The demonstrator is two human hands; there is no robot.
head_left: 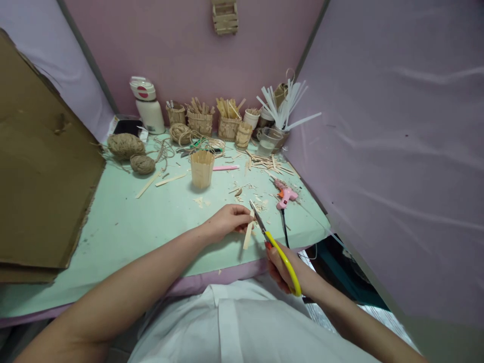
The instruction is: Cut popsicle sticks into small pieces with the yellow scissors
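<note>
Between the fingertips of my left hand [230, 222] is a short flat wooden stick [248, 236], held tilted over the front of the table. My right hand [280, 267] is wrapped around the yellow handles of a pair of scissors [270, 237]. The scissor blades point away from me and lie right beside the top of the stick; whether they touch it I cannot tell. Beyond my hands stands a small cup [201, 170] made of upright wooden strips. Wood chips [260, 205] are scattered just past the blades.
A pink glue gun [286, 195] with a black cord lies at the right. Twine balls [126, 146] sit at the back left, near a white bottle [150, 111]. Stick-filled holders [200, 122] and a cup of glue sticks [282, 108] line the wall. Cardboard [41, 161] stands at the left.
</note>
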